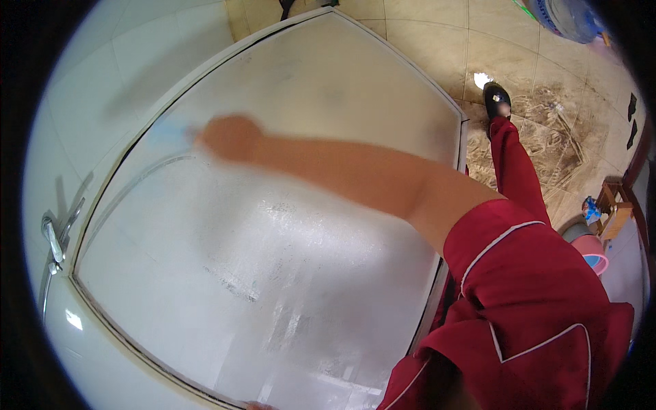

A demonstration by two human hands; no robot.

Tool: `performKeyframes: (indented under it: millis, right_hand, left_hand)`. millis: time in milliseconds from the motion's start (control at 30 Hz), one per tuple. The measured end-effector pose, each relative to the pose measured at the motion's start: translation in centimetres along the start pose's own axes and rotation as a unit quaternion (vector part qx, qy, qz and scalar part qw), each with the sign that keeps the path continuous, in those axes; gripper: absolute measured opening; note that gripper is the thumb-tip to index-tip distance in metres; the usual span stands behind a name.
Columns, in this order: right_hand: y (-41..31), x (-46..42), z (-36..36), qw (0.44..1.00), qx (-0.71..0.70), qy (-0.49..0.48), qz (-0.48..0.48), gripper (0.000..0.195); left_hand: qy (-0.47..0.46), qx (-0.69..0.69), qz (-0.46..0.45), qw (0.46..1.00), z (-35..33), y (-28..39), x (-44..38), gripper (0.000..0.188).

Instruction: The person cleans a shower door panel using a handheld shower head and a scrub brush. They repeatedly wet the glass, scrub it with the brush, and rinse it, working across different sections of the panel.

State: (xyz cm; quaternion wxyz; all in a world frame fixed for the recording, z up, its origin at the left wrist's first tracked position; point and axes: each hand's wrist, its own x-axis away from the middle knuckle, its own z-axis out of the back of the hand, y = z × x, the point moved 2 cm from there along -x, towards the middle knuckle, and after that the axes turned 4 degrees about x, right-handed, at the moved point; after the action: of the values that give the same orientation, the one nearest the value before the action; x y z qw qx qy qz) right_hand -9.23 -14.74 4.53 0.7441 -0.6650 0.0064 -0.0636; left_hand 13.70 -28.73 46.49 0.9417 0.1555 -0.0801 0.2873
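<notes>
A large framed glass panel [318, 246], wet and cloudy with soapy streaks, fills the middle of the view. My right arm reaches across it from a red sleeve with white piping. At its end my right hand [230, 138], blurred, is closed around a light-blue cloth-like thing [166, 132] near the panel's far edge. The blur hides the exact form of that thing. Only a few fingertips of my left hand [260, 405] show at the bottom rim, beside the panel's frame [133, 335]; the rest is cut off.
A chrome mixer tap [53, 243] with a hose is mounted on the white tiled wall [148, 41]. Brown wet dirt [543, 133] covers floor tiles by a black shoe [496, 97]. Pink basin [594, 251], wooden stool [617, 215] and clear plastic bottle [569, 20] are at right.
</notes>
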Motion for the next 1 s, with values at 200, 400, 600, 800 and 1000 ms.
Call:
performKeyframes:
  millis: [200,400,600,800,1000]
  right_hand:
    - [4.3,1.6,-2.5,0.997,0.034,0.026,-0.065,0.030]
    - [-9.4,4.0,-1.3,0.956,-0.011,0.201,0.214,0.032]
    - [7.1,2.3,0.8,0.981,0.121,0.148,0.004,0.024]
    - [-6.8,4.2,-1.0,0.975,0.012,0.088,0.205,0.022]
    - [10.6,2.9,-2.1,0.997,0.041,0.071,-0.003,0.028]
  left_hand:
    - [0.011,0.011,0.006,1.000,1.3,-2.8,-1.1,0.028]
    - [0.020,-0.001,0.028,0.999,1.3,-2.1,-1.4,0.025]
    - [-0.017,-0.003,0.024,1.000,1.8,-3.2,-1.6,0.028]
    - [0.008,-0.010,0.038,0.999,2.0,-3.2,-2.4,0.036]
    - [0.063,0.008,-0.021,0.998,4.1,-4.1,-1.4,0.023]
